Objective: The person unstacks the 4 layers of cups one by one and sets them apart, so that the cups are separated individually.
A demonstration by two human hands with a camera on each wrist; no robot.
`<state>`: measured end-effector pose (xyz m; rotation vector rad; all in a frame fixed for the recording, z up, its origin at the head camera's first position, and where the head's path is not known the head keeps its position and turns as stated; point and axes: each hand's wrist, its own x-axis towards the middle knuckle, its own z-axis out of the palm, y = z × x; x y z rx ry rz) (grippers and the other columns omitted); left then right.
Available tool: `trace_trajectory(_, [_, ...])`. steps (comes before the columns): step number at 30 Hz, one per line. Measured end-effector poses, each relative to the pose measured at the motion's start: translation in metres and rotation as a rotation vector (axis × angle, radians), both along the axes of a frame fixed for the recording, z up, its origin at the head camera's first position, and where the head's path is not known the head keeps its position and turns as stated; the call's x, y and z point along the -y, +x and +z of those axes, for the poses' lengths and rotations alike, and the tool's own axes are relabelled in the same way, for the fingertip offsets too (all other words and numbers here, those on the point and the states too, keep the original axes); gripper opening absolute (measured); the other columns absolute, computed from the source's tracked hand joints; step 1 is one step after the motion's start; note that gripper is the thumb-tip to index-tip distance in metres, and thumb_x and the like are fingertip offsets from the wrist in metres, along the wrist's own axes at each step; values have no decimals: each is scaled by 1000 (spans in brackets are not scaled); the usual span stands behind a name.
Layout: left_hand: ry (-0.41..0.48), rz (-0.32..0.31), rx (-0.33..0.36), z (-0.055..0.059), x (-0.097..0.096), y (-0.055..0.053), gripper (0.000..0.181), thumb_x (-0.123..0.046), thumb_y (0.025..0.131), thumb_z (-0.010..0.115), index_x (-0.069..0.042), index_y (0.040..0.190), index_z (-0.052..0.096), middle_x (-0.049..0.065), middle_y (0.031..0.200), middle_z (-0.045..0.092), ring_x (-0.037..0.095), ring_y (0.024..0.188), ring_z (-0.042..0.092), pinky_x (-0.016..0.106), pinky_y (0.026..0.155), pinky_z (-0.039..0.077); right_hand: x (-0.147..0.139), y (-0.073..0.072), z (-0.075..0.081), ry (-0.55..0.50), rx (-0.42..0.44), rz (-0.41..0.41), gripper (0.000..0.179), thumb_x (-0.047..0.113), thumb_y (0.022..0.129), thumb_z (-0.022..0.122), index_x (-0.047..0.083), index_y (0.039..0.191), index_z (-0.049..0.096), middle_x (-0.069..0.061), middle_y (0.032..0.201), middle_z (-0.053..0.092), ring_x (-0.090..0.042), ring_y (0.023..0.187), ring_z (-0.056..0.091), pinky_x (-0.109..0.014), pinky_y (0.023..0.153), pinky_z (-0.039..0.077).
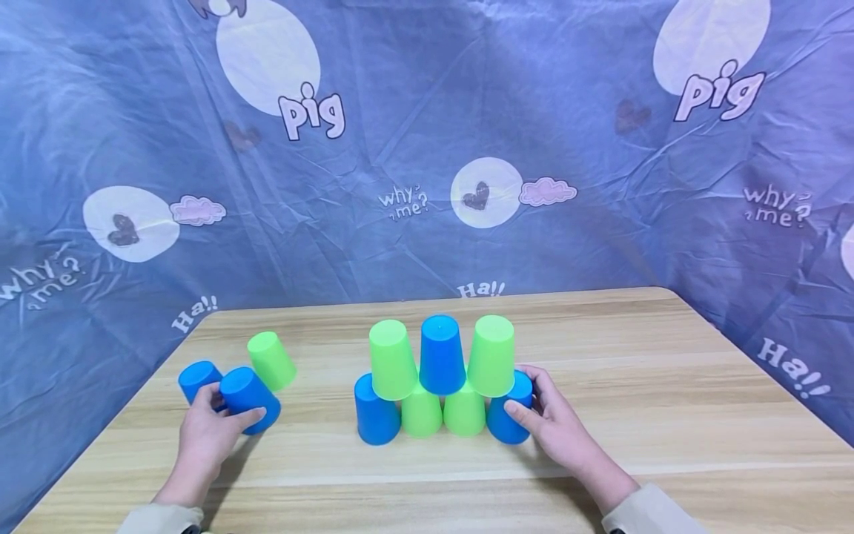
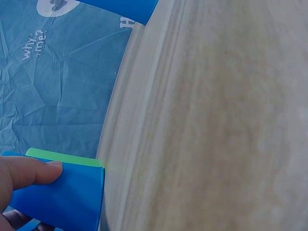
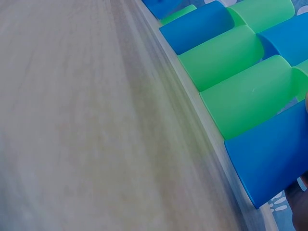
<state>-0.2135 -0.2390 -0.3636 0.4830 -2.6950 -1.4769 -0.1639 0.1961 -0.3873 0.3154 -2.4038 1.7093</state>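
At the left of the table, my left hand [image 1: 210, 426] grips an upside-down blue cup [image 1: 250, 404], thumb along its near side; the cup leans a little. A second blue cup [image 1: 196, 377] stands behind those fingers, partly hidden, and a green cup [image 1: 272, 362] is just beyond. In the middle, upside-down cups form two tiers. Below are a blue cup [image 1: 377, 415], two green cups [image 1: 422, 417] and a blue end cup [image 1: 507, 419]. A blue cup [image 1: 442, 360] sits on top between two green ones [image 1: 392, 363]. My right hand [image 1: 557, 423] holds the blue end cup, fingers behind, thumb in front.
The wood-grain table [image 1: 667, 386] extends past the stack on both sides. A blue printed cloth [image 1: 400, 111] hangs behind its far edge and drops along the left and right sides.
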Motion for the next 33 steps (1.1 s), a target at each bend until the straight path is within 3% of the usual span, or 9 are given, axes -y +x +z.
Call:
trace_trajectory(7, [12, -21, 3, -2, 1, -1, 99, -23, 79, 72, 7, 144, 3, 38, 142, 18, 52, 129, 24, 59, 103, 27, 0, 0, 0, 6, -6, -6, 42, 10, 91, 56, 1, 127, 37, -19, 126, 49, -34, 119, 45, -55, 100, 35])
trace_trajectory(13, [17, -9, -28, 0, 0, 1, 99, -20, 78, 72, 5, 145, 4, 38, 141, 20, 51, 129, 26, 59, 103, 28, 0, 0, 0, 19, 1, -15, 41, 12, 91, 57, 3, 127, 38, -15, 126, 50, -27, 117, 46, -48, 100, 36])
trace_trajectory(19, [-27, 36, -168, 9, -6, 7, 90, -14, 76, 73, 1, 144, 16, 33, 139, 30, 46, 127, 32, 58, 102, 31, 1, 0, 0, 14, 4, -14, 41, 12, 91, 57, 3, 127, 38, -15, 126, 50, -27, 118, 46, -49, 100, 37])
trace_trajectory(26, [-88, 118, -368, 31, -23, 15, 75, -14, 77, 72, -2, 139, 31, 24, 136, 39, 41, 127, 35, 57, 102, 28, 1, 1, 0, 4, -2, -8, 41, 11, 91, 56, 2, 127, 37, -17, 127, 49, -33, 120, 44, -53, 101, 34])
trace_trajectory(33, [-12, 102, -552, 49, -51, 25, 63, -6, 77, 71, -2, 132, 40, 12, 131, 45, 28, 126, 42, 40, 107, 31, 1, 1, 0, 1, 8, -7, 42, 13, 92, 57, 3, 127, 37, -17, 128, 49, -33, 120, 45, -52, 101, 34])
